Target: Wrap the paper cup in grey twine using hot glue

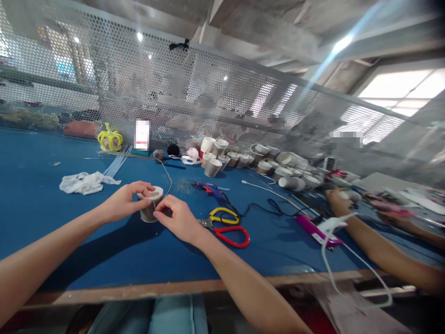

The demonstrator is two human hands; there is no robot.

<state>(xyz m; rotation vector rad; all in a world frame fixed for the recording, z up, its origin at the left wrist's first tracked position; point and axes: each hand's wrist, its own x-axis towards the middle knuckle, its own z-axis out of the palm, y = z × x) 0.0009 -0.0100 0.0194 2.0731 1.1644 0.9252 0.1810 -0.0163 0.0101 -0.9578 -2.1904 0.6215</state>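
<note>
A small cup (149,214) with a white rim and greyish sides stands on the blue table. My left hand (136,197) grips it at the rim, thumb and fingers closed on the near left side. On the cup's right side, my right hand (175,215) pinches at a strand of grey yarn against the wall; the fingertips partly hide it. From the cup the yarn (169,178) runs back to a small grey yarn ball (158,155). Scissors (225,225) with one yellow and one red handle lie just right of my right hand.
Behind the scissors lies a blue glue gun (210,189) with a black cord. Many cups (212,167) line the mesh partition (229,93). White cloth (83,182) and a yellow crown-shaped piece (110,140) are left. A purple power strip (318,232) and a co-worker's arm (375,241) are right.
</note>
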